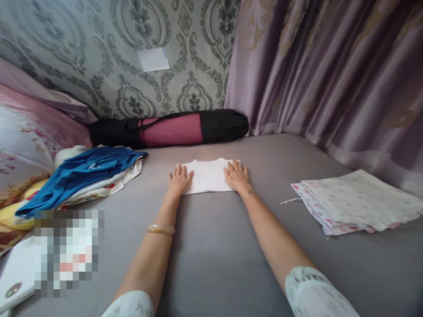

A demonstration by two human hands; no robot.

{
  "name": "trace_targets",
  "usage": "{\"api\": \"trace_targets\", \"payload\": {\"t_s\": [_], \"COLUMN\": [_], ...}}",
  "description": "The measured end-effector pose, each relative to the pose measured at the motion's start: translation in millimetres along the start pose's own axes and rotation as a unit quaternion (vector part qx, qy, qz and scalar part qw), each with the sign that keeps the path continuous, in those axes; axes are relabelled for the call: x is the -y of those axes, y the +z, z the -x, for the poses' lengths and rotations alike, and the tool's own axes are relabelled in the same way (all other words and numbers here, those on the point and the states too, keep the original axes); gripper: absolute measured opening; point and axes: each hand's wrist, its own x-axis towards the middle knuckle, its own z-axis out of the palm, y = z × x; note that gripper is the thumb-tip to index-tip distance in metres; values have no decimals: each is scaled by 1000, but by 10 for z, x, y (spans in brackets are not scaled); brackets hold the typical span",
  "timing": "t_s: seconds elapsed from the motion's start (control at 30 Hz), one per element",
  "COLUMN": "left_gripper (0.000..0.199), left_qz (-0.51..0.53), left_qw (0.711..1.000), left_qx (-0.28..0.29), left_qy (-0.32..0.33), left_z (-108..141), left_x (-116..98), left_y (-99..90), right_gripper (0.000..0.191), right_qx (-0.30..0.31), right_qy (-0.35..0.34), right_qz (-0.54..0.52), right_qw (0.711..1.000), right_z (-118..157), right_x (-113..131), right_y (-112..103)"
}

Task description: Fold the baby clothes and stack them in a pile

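A white folded cloth [209, 177] lies flat on the grey sheet [214, 246] in front of me. On its left end rests my left hand [180, 179], palm down with the fingers apart. My right hand [236, 175] lies the same way on the cloth's right end, its fingers spread. Neither hand grasps anything. The middle of the cloth shows between them, with a slightly uneven far edge.
Blue clothing [89, 169] tops a pile at the left, near a floral pillow [23, 149]. Folded patterned cloths [360, 200] lie at the right. A black and pink long bag [172, 129] stretches along the wall. A white device [21, 273] sits at the lower left.
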Motion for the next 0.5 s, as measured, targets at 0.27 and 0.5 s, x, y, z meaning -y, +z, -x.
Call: {"api": "trace_targets", "payload": {"t_s": [0.27,0.5], "left_gripper": [70,66], "left_qz": [13,-38], "left_qw": [1000,994], "left_qx": [11,-95], "left_qy": [-4,41], "left_z": [-18,45], "left_x": [29,-77], "left_y": [18,-11], "right_gripper": [59,56], "right_qx": [13,-57], "right_qy": [3,-31], "right_qz": [3,-3], "right_qw": [1000,998], "right_z": [-23,29], "right_x": [-18,144], "right_y": [15,-72]}}
